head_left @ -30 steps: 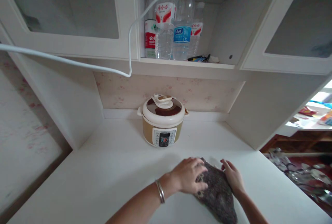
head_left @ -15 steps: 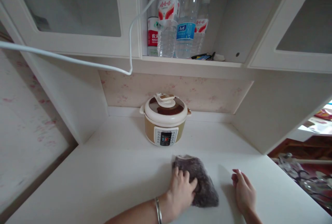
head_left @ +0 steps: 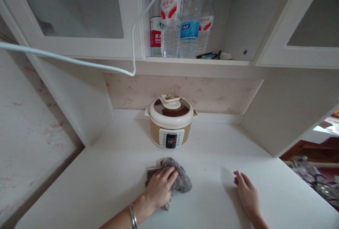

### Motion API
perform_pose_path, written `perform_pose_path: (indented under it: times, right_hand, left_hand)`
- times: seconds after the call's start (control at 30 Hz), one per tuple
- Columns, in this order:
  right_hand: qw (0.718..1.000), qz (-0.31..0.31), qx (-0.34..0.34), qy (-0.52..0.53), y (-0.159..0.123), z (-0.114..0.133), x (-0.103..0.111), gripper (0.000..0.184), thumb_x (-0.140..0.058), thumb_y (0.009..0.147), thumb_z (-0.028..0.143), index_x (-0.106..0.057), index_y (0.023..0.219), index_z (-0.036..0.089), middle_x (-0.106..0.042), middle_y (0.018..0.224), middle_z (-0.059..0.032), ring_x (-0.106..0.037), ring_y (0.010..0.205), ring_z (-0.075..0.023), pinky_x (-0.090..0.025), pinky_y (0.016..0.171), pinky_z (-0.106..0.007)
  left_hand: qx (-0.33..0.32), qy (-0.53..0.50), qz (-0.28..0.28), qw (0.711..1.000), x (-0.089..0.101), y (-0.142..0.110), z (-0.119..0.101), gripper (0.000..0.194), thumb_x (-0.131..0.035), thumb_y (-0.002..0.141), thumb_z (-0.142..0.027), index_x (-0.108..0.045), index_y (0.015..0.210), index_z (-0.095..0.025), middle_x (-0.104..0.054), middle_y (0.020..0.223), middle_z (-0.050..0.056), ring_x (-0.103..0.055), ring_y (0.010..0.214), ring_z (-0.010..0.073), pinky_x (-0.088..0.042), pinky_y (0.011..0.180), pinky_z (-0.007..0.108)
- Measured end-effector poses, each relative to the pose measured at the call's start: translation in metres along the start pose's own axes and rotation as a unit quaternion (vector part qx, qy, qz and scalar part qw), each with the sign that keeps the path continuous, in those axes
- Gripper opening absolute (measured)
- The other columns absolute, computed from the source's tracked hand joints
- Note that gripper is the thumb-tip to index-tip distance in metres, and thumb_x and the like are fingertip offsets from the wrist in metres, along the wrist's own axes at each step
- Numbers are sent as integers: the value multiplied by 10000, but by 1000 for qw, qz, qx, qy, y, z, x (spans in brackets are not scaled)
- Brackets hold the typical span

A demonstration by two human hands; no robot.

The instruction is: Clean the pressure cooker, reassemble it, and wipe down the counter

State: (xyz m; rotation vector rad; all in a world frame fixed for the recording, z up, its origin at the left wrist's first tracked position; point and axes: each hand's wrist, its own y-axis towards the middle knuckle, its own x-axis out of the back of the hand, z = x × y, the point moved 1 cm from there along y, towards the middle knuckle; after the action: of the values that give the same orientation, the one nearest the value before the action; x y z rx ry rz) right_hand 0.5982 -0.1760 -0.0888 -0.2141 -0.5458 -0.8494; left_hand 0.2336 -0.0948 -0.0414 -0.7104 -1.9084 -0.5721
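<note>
Under the left hand [head_left: 161,187] lies a held, bunched cloth [head_left: 182,179] (right hand [head_left: 248,194] loosely curled, empty); spreading it flatter should help.

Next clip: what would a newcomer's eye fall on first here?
Probably the cream-and-gold cooker, standing upright near the back of the white counter, in the middle of the view. Just in front of it, the left hand holds a bunched grey cloth against the counter. Above, four plastic bottles stand in the open cupboard, with a white cable hanging across the view.
</note>
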Motion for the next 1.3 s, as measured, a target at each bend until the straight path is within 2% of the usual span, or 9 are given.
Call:
perform_pose_path:
  times: [0.13, 0.3, 0.4, 0.5, 0.7, 0.9, 1.0, 1.1, 1.3]
  right_hand:
    - [1000, 18, -3, -15, 0, -2, -2, 545, -382, 790, 688, -631, 894, 215, -634, 741, -11, -578, 765, -199, -394, 725, -287]
    - [998, 34, -4, -44, 2, 1, -5, 555, -349, 808, 699, -625, 887, 224, -628, 732, -5, -573, 737, -189, -390, 694, -275]
    - [997, 46, 2, -61, 4, 3, -8, 549, -340, 813, 696, -617, 887, 227, -630, 721, -5, -577, 719, -189, -392, 676, -271]
    - [996, 57, 8, -73, 6, 4, -8, 534, -329, 823, 685, -605, 892, 232, -622, 703, -2, -578, 712, -188, -394, 669, -266]
    - [994, 64, 12, -87, 6, 5, -9, 515, -311, 834, 659, -595, 876, 231, -623, 705, -13, -575, 713, -190, -393, 676, -263]
    - [986, 93, 8, -137, 10, 9, -14, 531, -271, 847, 647, -598, 969, 247, -677, 850, -45, -607, 805, -222, -402, 696, -280]
    - [976, 112, -4, -185, 11, 11, -16, 543, -245, 855, 652, -596, 1025, 275, -690, 934, -51, -616, 899, -255, -406, 714, -299]
    - [971, 125, -7, -206, 10, 12, -18, 559, -222, 861, 655, -583, 1069, 282, -692, 991, -58, -617, 958, -270, -412, 744, -313]
    - [961, 132, 3, -244, 9, 13, -19, 565, -205, 880, 617, -581, 1127, 274, -684, 1113, -68, -608, 1040, -283, -421, 792, -328]
  left_hand:
    - [118, -128, -150, 973, 55, 0, 39, 458, -520, 824, -234, -501, 1282, -226, -625, 1247, 57, -606, 1097, 213, -458, 978, 348]
    - [217, -142, -403, 877, 167, 20, 72, 473, -578, 822, -417, -505, 1247, -222, -661, 1154, 60, -632, 1042, 236, -499, 904, 362]
    - [167, -71, -427, 886, 222, 56, 72, 479, -565, 835, -437, -506, 1271, -246, -659, 1167, 48, -628, 1053, 238, -489, 904, 347]
    - [118, 18, -383, 916, 251, 105, 71, 491, -564, 834, -374, -512, 1296, -214, -634, 1231, 77, -598, 1112, 266, -452, 950, 356]
    - [87, 26, -277, 957, 241, 166, 81, 448, -503, 875, -332, -513, 1305, -206, -614, 1271, 72, -587, 1132, 239, -449, 943, 326]
    - [57, 88, -345, 933, 204, 130, 76, 462, -489, 899, -379, -509, 1301, -152, -605, 1266, 126, -562, 1160, 272, -432, 985, 382]
    - [-66, 164, -309, 934, 187, 106, 50, 465, -508, 899, -353, -491, 1326, -169, -566, 1331, 114, -486, 1248, 258, -362, 1059, 403]
    - [-208, 250, -203, 923, 174, 105, 10, 482, -541, 885, -307, -471, 1353, -217, -502, 1413, 62, -387, 1331, 249, -256, 1120, 448]
    - [-315, 304, -130, 890, 174, 182, -52, 448, -522, 870, -226, -503, 1317, -209, -547, 1367, 59, -453, 1262, 250, -318, 1060, 453]
